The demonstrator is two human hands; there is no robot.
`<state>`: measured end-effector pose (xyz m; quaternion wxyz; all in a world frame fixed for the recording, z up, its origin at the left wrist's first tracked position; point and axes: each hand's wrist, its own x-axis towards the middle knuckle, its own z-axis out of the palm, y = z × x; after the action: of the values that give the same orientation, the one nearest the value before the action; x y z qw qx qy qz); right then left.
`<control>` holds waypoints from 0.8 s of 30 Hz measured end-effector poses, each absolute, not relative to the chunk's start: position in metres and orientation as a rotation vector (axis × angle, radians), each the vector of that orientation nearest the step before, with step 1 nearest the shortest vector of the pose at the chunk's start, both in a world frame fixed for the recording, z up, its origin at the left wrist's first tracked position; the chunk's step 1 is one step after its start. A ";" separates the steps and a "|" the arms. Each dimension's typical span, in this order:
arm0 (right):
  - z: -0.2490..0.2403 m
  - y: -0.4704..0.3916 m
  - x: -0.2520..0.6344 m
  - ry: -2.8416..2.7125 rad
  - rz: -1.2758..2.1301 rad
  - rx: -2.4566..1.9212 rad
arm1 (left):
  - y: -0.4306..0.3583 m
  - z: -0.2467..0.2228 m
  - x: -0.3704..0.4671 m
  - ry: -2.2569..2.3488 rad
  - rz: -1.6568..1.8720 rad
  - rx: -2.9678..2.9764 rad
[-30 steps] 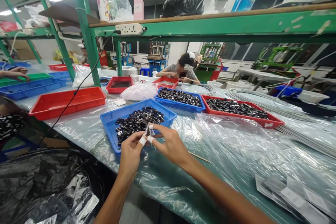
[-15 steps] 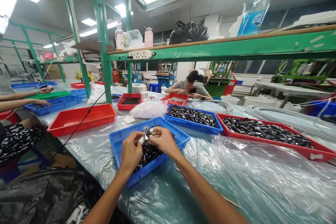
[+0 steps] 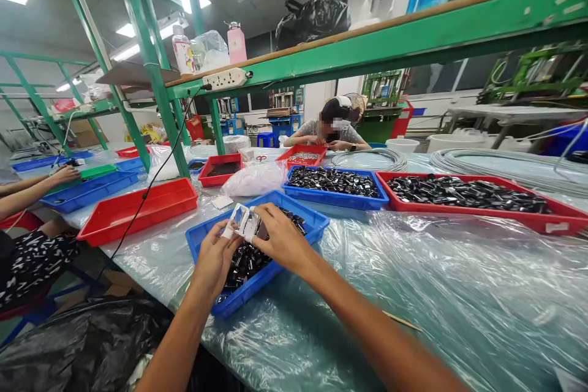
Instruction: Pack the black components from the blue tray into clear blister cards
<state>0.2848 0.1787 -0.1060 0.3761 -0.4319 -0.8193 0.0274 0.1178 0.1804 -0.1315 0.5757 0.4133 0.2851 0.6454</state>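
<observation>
Above a blue tray (image 3: 257,285) holding a heap of small black parts (image 3: 248,264), both my hands meet at a small metallic and pale piece (image 3: 245,222). My left hand (image 3: 217,251) pinches its left side, and white covers show on fingertips. From the right, my right hand (image 3: 278,236) grips the other side with thumb and fingers. The piece looks shiny, with a frame-like outline; its details are blurred.
Behind are a blue tray (image 3: 331,194) and a red tray (image 3: 482,213) of black parts. An empty-looking red tray (image 3: 138,213) lies left. A person (image 3: 335,125) leans over the far side; another person's hand (image 3: 65,175) is left. A green shelf beam (image 3: 367,52) crosses above.
The view has tilted and shifted a little. The held piece is now turned so a larger bright face shows between my hands. At left, the other person's hand has risen from the blue tray.
</observation>
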 end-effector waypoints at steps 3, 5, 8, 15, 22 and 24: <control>-0.104 0.174 0.283 -2.113 -0.031 -1.102 | 0.173 -0.127 0.123 0.650 1.460 1.014; -0.103 0.173 0.283 -2.123 -0.103 -1.120 | 0.172 -0.126 0.123 0.691 1.411 1.077; -0.102 0.170 0.284 -2.159 -0.172 -1.152 | 0.172 -0.128 0.119 0.773 1.387 1.149; -0.099 0.165 0.280 -2.185 -0.184 -1.245 | 0.168 -0.133 0.120 0.828 1.321 1.360; -0.110 0.165 0.274 -2.123 -0.145 -1.070 | 0.177 -0.142 0.120 0.886 1.492 1.275; -0.114 0.167 0.272 -2.067 -0.047 -1.001 | 0.179 -0.145 0.119 0.818 1.527 1.199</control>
<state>0.2724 0.1672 -0.1144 0.4097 -0.3975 -0.8209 -0.0186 0.1191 0.1788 -0.1447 0.4944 0.4948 0.3375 0.6300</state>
